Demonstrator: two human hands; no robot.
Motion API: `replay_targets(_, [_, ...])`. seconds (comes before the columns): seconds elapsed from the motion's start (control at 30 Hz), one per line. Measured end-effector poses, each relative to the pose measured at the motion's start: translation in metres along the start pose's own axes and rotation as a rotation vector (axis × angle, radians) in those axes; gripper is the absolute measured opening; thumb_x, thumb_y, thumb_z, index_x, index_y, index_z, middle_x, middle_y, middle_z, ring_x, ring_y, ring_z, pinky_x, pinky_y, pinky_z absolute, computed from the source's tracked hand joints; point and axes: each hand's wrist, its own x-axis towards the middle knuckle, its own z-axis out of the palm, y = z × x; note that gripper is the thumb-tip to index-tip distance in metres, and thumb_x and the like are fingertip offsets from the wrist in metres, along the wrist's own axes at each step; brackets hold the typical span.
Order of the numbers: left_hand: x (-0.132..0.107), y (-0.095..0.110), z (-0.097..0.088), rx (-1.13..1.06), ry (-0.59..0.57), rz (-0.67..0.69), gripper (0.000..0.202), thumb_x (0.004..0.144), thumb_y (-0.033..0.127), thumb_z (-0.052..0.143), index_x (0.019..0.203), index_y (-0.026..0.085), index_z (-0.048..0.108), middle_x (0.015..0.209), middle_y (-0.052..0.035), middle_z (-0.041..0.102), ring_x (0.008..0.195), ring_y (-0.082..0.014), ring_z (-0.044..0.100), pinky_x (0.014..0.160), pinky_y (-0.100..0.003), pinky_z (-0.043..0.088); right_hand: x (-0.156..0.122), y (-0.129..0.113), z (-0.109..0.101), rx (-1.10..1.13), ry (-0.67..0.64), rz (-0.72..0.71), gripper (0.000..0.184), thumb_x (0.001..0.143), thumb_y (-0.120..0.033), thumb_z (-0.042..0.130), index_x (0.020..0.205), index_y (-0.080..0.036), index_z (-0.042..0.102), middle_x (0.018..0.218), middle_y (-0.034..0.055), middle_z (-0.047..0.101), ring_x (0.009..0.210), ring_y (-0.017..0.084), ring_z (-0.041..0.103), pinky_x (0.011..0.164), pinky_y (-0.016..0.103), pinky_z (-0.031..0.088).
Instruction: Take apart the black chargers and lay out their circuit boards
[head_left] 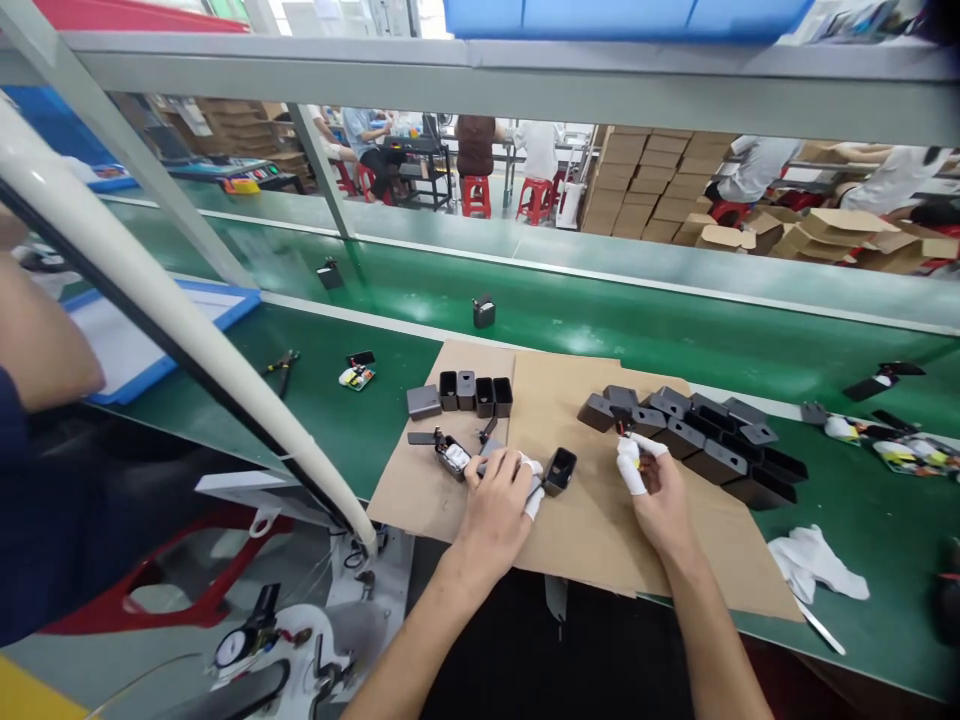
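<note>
My left hand [496, 492], with white finger covers, is closed over a dark grey plastic case that its fingers mostly hide. Just left of it is an open case [452, 455] with a white-wrapped part inside. An empty black case [560, 470] lies tilted to its right. My right hand [658, 485], white covers on thumb and fingers, pinches a small wired part showing bits of yellow and red; the fingers hide most of it. Beyond that hand, several dark cases [686, 437] lie in rows on the cardboard [574, 400].
Several upright cases [466, 390] stand at the cardboard's back left. Pliers [283, 372] and a circuit board [356, 376] lie left; more boards [911, 455] and a white cloth [816, 565] lie right. A white pole [187, 320] slants past the left. A co-worker's arm [41, 330] is beside it.
</note>
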Motion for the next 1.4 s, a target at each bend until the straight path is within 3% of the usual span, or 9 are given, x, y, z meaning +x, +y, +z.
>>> replay_targets(0.13, [-0.003, 0.010, -0.010, 0.027, 0.059, -0.031, 0.035, 0.093, 0.011, 0.062, 0.127, 0.020, 0.059, 0.137, -0.0158, 0.067, 0.138, -0.0371, 0.056, 0.113, -0.060, 0.036, 0.000, 0.000, -0.004, 0.115, -0.003, -0.017, 0.042, 0.102, -0.059, 0.064, 0.120, -0.021, 0.071, 0.113, 0.0110, 0.073, 0.101, 0.026, 0.069, 0.090, 0.042, 0.059])
replay_targets(0.27, [0.007, 0.026, -0.033, 0.051, 0.036, 0.045, 0.063, 0.090, 0.033, 0.078, 0.145, 0.020, 0.051, 0.140, -0.0171, 0.065, 0.142, -0.0412, 0.053, 0.121, -0.066, 0.028, -0.015, -0.001, -0.017, 0.213, -0.004, -0.024, 0.042, 0.103, -0.061, 0.061, 0.116, -0.022, 0.071, 0.102, 0.0092, 0.075, 0.084, 0.023, 0.070, 0.077, 0.040, 0.061])
replay_targets(0.5, [0.060, 0.040, -0.045, 0.026, -0.215, 0.235, 0.051, 0.087, 0.008, 0.072, 0.133, 0.023, 0.057, 0.130, -0.0096, 0.071, 0.130, -0.0310, 0.063, 0.125, -0.058, 0.030, -0.050, -0.020, -0.051, 0.450, -0.112, 0.075, 0.053, 0.082, -0.043, 0.092, 0.128, -0.030, 0.072, 0.135, 0.0107, 0.074, 0.111, 0.027, 0.074, 0.098, 0.043, 0.061])
replay_targets(0.67, [0.076, 0.054, -0.035, -0.125, -0.263, 0.236, 0.035, 0.082, 0.009, 0.075, 0.111, 0.025, 0.064, 0.117, -0.0076, 0.074, 0.118, -0.0330, 0.069, 0.108, -0.052, 0.051, -0.051, -0.036, -0.072, 0.693, -0.178, 0.095, 0.059, 0.083, -0.060, 0.085, 0.129, -0.026, 0.074, 0.107, 0.0109, 0.079, 0.100, 0.031, 0.075, 0.092, 0.048, 0.062])
replay_targets(0.83, [0.038, 0.087, -0.030, -0.542, -0.236, 0.124, 0.050, 0.082, 0.020, 0.084, 0.125, 0.029, 0.061, 0.139, -0.0083, 0.067, 0.134, -0.0309, 0.065, 0.115, -0.050, 0.053, -0.062, -0.056, -0.092, 0.862, -0.195, 0.119, 0.056, 0.081, -0.062, 0.083, 0.124, -0.027, 0.076, 0.111, 0.0114, 0.078, 0.098, 0.033, 0.076, 0.096, 0.056, 0.062])
replay_targets(0.93, [0.007, 0.112, -0.030, -0.802, -0.149, 0.092, 0.055, 0.077, 0.023, 0.090, 0.125, 0.031, 0.064, 0.121, -0.0050, 0.063, 0.113, -0.0245, 0.070, 0.102, -0.042, 0.062, -0.075, -0.060, -0.105, 0.872, -0.167, 0.086, 0.055, 0.080, -0.059, 0.086, 0.126, -0.030, 0.077, 0.116, 0.0106, 0.076, 0.100, 0.034, 0.077, 0.098, 0.058, 0.063])
replay_targets(1.07, [-0.018, 0.135, -0.038, -0.809, -0.009, 0.107, 0.061, 0.072, 0.020, 0.092, 0.128, 0.033, 0.070, 0.107, -0.0035, 0.052, 0.094, -0.0204, 0.063, 0.079, -0.036, 0.063, -0.097, -0.060, -0.113, 0.836, -0.098, 0.083, 0.056, 0.077, -0.053, 0.093, 0.126, -0.032, 0.077, 0.118, 0.0101, 0.077, 0.101, 0.035, 0.079, 0.096, 0.061, 0.065])
replay_targets(1.27, [-0.039, 0.127, -0.051, -0.732, 0.007, 0.112, 0.079, 0.075, 0.019, 0.088, 0.148, 0.035, 0.062, 0.108, -0.0028, 0.057, 0.092, -0.0190, 0.065, 0.080, -0.034, 0.063, -0.129, -0.072, -0.105, 0.820, -0.077, 0.077, 0.061, 0.073, -0.047, 0.099, 0.129, -0.033, 0.077, 0.117, 0.0113, 0.080, 0.101, 0.037, 0.081, 0.094, 0.061, 0.068])
replay_targets(1.4, [-0.059, 0.117, -0.050, -0.775, 0.070, 0.024, 0.085, 0.072, 0.021, 0.093, 0.147, 0.033, 0.055, 0.117, -0.0034, 0.070, 0.102, -0.0224, 0.074, 0.089, -0.036, 0.066, -0.138, -0.083, -0.094, 0.831, -0.099, 0.062, 0.061, 0.075, -0.046, 0.098, 0.131, -0.032, 0.077, 0.120, 0.0112, 0.080, 0.102, 0.036, 0.081, 0.095, 0.060, 0.068])
